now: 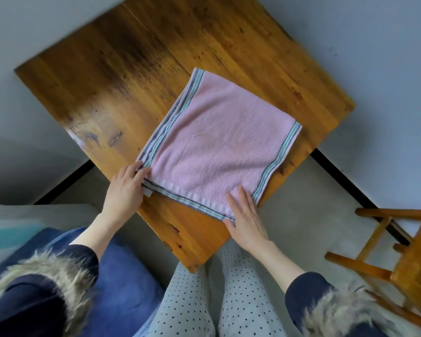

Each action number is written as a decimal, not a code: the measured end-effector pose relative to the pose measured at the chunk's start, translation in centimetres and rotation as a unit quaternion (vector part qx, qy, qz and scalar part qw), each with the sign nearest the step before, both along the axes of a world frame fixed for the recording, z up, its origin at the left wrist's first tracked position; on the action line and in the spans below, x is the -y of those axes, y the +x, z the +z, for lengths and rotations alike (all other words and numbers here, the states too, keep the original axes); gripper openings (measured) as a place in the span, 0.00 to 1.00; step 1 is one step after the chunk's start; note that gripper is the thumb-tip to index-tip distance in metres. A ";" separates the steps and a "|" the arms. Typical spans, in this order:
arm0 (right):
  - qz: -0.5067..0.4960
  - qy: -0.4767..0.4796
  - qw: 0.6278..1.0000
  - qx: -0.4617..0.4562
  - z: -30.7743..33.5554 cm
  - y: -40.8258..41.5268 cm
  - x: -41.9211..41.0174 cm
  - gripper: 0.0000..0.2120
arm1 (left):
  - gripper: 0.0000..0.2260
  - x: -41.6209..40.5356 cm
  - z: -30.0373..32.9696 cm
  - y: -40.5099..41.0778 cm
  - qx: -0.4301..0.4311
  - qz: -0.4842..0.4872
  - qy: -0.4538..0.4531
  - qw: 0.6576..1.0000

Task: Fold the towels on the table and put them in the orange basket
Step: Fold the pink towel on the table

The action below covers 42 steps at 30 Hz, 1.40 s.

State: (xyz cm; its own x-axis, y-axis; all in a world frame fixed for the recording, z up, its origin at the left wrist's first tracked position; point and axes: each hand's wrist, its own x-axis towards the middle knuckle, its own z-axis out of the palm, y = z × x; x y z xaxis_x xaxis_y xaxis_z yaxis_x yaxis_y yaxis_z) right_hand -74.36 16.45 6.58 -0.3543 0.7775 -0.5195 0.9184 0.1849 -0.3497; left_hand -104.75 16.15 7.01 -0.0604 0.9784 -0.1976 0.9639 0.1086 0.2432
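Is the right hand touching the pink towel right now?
Touching. The head view shows the right hand lying flat, its straight fingers pressing the pink towel at its near corner.

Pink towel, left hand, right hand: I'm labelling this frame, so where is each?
pink towel point(219, 142), head view, middle of its top layer.
left hand point(125, 188), head view, back of the hand at the towel's near-left corner.
right hand point(247, 218), head view, back of the hand lying flat on the near-right corner.
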 end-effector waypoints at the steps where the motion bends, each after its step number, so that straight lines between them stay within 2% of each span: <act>1: 0.001 0.000 1.000 -0.005 0.0 0.2 -0.6 0.31 | 0.19 0.2 0.0 0.3 -0.005 0.002 0.001 1.000; 5: 0.003 -0.011 1.000 -0.015 0.7 1.8 -4.7 0.28 | 0.14 1.3 0.4 1.9 0.008 -0.012 0.014 1.000; 8: 0.047 -0.004 0.998 0.040 1.3 3.3 -7.6 0.29 | 0.12 2.6 0.5 3.4 0.031 -0.016 0.005 0.999; 11: 0.036 0.006 0.998 0.059 1.3 3.4 -7.9 0.27 | 0.12 3.4 0.2 4.3 0.085 0.030 0.000 0.996; 15: -0.110 0.039 0.993 -0.021 0.9 2.3 -5.5 0.21 | 0.12 3.1 -0.2 4.7 0.196 0.216 -0.023 0.956; 18: -0.246 0.097 0.964 -0.035 0.7 2.7 -4.0 0.17 | 0.14 2.2 -0.3 5.0 0.231 0.288 -0.041 0.929; 20: -0.319 0.089 0.942 -0.050 0.7 3.2 -3.6 0.16 | 0.12 1.5 -0.2 5.3 0.251 0.336 -0.049 0.907; 24: -0.412 0.004 0.908 -0.079 0.4 4.4 -3.8 0.16 | 0.07 0.9 -0.7 5.6 0.235 0.368 -0.082 0.896; 27: -0.464 -0.018 0.879 -0.111 0.1 5.0 -4.2 0.06 | 0.09 1.0 -0.9 6.0 0.196 0.403 -0.119 0.886; 28: -0.474 -0.026 0.872 -0.122 0.1 5.0 -4.2 0.03 | 0.09 1.0 -0.9 6.0 0.182 0.410 -0.132 0.884; 30: -0.494 -0.045 0.856 -0.147 0.1 5.0 -4.2 0.05 | 0.10 0.9 -0.8 6.0 0.174 0.407 -0.143 0.885; 33: -0.512 -0.059 0.839 -0.176 0.3 4.9 -4.3 0.07 | 0.08 0.7 -0.5 5.7 0.236 0.388 -0.117 0.883; 36: -0.524 -0.053 0.827 -0.199 0.7 4.9 -4.6 0.06 | 0.09 0.7 0.1 5.3 0.276 0.404 -0.104 0.866; 40: -0.487 -0.017 0.845 -0.220 1.5 4.9 -4.7 0.07 | 0.09 0.8 0.3 5.2 0.293 0.431 -0.122 0.845; 42: -0.453 0.002 0.863 -0.225 2.0 5.0 -4.5 0.08 | 0.10 0.7 0.3 5.5 0.336 0.450 -0.129 0.817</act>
